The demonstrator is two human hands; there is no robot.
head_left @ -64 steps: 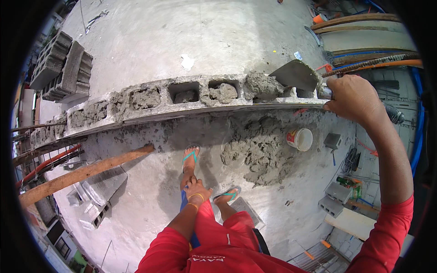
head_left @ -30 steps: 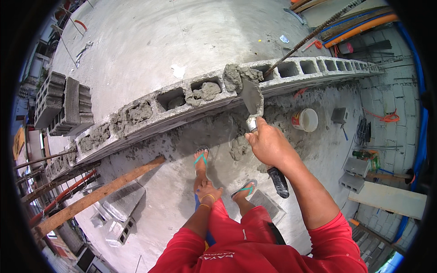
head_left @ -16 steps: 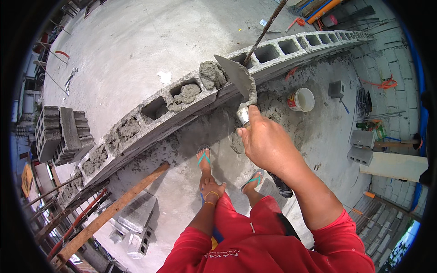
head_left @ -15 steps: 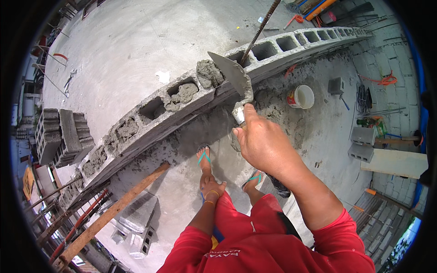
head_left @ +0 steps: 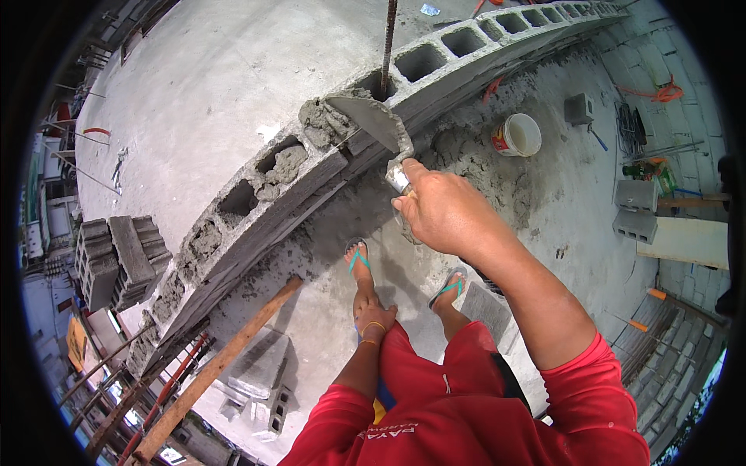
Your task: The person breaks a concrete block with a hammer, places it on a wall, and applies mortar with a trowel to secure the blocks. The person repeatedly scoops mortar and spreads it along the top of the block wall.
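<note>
- We see the right hand [head_left: 444, 210] closed around the handle of a trowel [head_left: 374, 124], fingers wrapped tight on it.
- The trowel's blade reaches up and away from that hand, lying flat over the top of the block wall [head_left: 311, 179] and carrying wet mortar [head_left: 320, 123] at its far edge.
- Just beyond the blade a rusty steel bar [head_left: 388, 43] rises from a block cavity.
- To the right of the hand a white bucket [head_left: 517, 135] stands on the mortar-spattered floor.
- The left hand [head_left: 376, 320] rests low against the person's left thigh, near their red shorts; we cannot tell whether its fingers are curled or spread.
- Below the right hand, feet in sandals [head_left: 357, 256] stand beside the wall.
</note>
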